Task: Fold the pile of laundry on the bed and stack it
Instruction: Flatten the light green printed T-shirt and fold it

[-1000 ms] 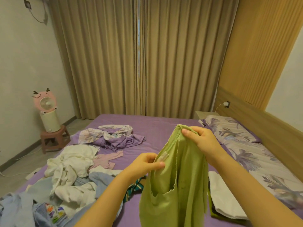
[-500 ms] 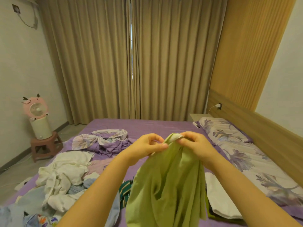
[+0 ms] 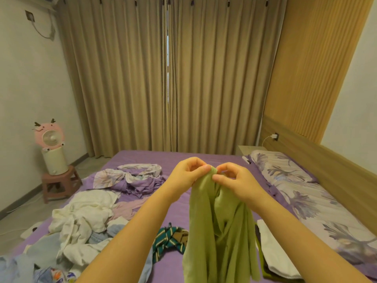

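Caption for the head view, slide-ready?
Both hands, left and right, pinch a green garment up over the bed.

Both hands, left hand [image 3: 188, 174] and right hand [image 3: 237, 180], pinch the top of a green shirt [image 3: 219, 231] hanging over the purple bed [image 3: 175, 160].

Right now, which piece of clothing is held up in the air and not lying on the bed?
The green garment: both hands pinch its top edge and it hangs down, while the other clothes lie on the bed.
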The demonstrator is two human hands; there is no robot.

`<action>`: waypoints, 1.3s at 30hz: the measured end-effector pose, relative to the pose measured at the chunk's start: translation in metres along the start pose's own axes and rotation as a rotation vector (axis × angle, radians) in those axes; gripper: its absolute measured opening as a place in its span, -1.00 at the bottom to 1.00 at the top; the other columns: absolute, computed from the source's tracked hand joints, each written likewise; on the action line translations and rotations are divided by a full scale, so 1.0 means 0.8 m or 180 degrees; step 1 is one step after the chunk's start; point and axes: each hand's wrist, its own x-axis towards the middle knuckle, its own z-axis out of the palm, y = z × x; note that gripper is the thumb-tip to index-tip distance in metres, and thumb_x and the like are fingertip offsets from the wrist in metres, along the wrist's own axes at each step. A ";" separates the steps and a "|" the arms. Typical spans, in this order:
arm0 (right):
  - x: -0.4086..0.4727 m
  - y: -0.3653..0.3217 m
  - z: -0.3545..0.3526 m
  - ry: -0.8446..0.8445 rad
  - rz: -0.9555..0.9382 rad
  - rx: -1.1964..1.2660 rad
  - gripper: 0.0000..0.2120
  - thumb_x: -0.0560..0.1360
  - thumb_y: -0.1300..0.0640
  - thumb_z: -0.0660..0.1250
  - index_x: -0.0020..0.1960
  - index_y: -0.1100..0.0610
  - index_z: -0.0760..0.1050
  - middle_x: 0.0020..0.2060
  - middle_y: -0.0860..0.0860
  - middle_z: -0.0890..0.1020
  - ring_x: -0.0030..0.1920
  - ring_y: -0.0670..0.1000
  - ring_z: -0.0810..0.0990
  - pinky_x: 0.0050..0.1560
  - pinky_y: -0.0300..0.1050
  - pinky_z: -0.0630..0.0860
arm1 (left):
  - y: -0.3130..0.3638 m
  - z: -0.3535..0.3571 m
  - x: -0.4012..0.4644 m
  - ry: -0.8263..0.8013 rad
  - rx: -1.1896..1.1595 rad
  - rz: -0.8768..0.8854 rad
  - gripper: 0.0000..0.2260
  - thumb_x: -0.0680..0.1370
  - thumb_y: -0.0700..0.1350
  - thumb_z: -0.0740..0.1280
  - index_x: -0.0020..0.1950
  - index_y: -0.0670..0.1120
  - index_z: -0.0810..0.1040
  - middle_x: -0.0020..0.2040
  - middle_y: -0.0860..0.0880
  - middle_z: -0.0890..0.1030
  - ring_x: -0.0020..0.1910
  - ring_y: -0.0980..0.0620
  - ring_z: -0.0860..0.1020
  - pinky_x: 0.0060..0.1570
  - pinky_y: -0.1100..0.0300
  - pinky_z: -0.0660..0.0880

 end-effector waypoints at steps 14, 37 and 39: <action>0.007 -0.009 0.040 0.0179 -0.0116 0.0156 -0.93 0.47 0.16 0.41 -0.16 0.03 0.62 -0.27 -0.07 0.67 -0.25 -0.22 0.59 -0.19 -0.35 0.49 | -0.034 -0.027 -0.048 -0.0045 -0.0164 -0.0013 -0.89 0.47 -0.13 0.45 -0.08 -0.05 0.54 -0.24 0.09 0.55 -0.25 0.12 0.47 -0.23 0.26 0.45; -0.003 -0.005 0.000 0.0390 0.0550 0.0091 -0.90 0.47 0.02 0.40 -0.10 0.04 0.63 -0.17 0.01 0.67 -0.16 -0.08 0.59 -0.14 -0.27 0.50 | -0.040 -0.044 -0.035 0.1017 -0.0059 0.0248 -0.91 0.44 -0.22 0.47 -0.21 -0.04 0.69 -0.18 0.05 0.67 -0.15 0.16 0.61 -0.12 0.28 0.53; -0.005 -0.006 -0.012 0.0144 0.0583 -0.0165 -0.80 0.42 -0.10 0.41 -0.04 -0.02 0.61 -0.11 -0.07 0.66 -0.08 -0.13 0.59 -0.13 -0.31 0.48 | -0.036 -0.052 -0.033 0.1048 -0.0113 0.0170 -0.90 0.46 -0.22 0.45 -0.20 -0.03 0.68 -0.28 0.07 0.68 -0.25 0.19 0.62 -0.21 0.35 0.53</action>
